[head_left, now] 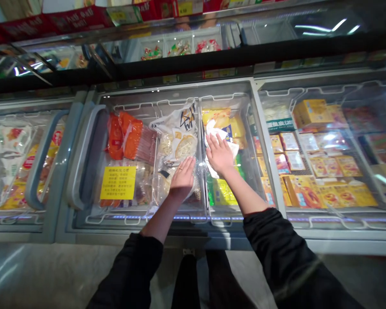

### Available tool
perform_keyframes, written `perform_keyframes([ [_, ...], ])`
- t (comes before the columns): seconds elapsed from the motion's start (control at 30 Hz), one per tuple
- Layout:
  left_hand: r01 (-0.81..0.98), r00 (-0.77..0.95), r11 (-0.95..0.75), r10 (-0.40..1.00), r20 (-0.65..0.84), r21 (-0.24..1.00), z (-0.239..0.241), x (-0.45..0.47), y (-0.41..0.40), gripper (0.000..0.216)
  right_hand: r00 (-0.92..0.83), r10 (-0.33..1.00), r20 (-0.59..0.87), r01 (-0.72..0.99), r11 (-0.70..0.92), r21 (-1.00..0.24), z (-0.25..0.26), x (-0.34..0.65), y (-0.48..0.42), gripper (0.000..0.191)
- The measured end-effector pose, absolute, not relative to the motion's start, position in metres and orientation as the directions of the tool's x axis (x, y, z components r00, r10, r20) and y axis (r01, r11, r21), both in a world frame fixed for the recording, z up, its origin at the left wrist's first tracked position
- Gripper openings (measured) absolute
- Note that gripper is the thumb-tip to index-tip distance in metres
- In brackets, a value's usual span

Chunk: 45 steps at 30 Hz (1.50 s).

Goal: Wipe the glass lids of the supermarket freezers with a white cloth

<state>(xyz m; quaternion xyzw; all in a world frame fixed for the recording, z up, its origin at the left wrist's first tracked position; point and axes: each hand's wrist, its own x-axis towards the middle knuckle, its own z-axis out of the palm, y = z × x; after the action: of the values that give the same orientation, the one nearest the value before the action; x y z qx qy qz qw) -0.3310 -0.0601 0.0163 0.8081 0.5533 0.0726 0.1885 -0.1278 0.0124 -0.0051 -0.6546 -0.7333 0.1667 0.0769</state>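
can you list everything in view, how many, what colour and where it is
White cloth: one, white, on the middle freezer's lid
Clear lid: one, grey-framed, middle freezer
Handles: two, grey, left of centre
Yellow notice: one, lower left of the middle lid
Orange-red packs: at least two, above the notice
Lettered bag: one, white and black, centre
Yellow packs: several, beneath the cloth
Boxes: many, mostly yellow-orange, right freezer
Red cartons: several, top shelf
Sleeves: two, black, foreground
Left hand: one, bare, centre
Right hand: one, bare, on the cloth
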Motion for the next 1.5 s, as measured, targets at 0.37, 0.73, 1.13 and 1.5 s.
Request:
perform_keyframes([
  [0.37,0.848,0.398,-0.367,0.917,-0.003,0.383,-0.005,-0.286,0.059,0.058,0.287,0.955,-0.070,0.914,-0.295,-0.279,-0.006,-0.106,-0.011,0.068],
  [0.73,0.884,0.198,-0.162,0.979,-0.037,0.439,-0.010,-0.291,0.059,0.063,-0.291,0.937,-0.194,0.925,0.224,-0.306,0.006,-0.089,0.018,0.062],
  [1.13,0.871,0.193,-0.156,0.981,-0.031,0.466,-0.021,-0.293,0.059,0.069,0.191,0.963,-0.192,0.940,-0.236,-0.248,0.000,-0.134,0.088,0.067],
  [1.5,0.869,0.204,-0.176,0.979,-0.011,0.462,-0.022,-0.293,0.059,0.067,-0.143,0.968,-0.205,0.968,0.094,-0.231,0.003,-0.093,0.040,0.067],
])
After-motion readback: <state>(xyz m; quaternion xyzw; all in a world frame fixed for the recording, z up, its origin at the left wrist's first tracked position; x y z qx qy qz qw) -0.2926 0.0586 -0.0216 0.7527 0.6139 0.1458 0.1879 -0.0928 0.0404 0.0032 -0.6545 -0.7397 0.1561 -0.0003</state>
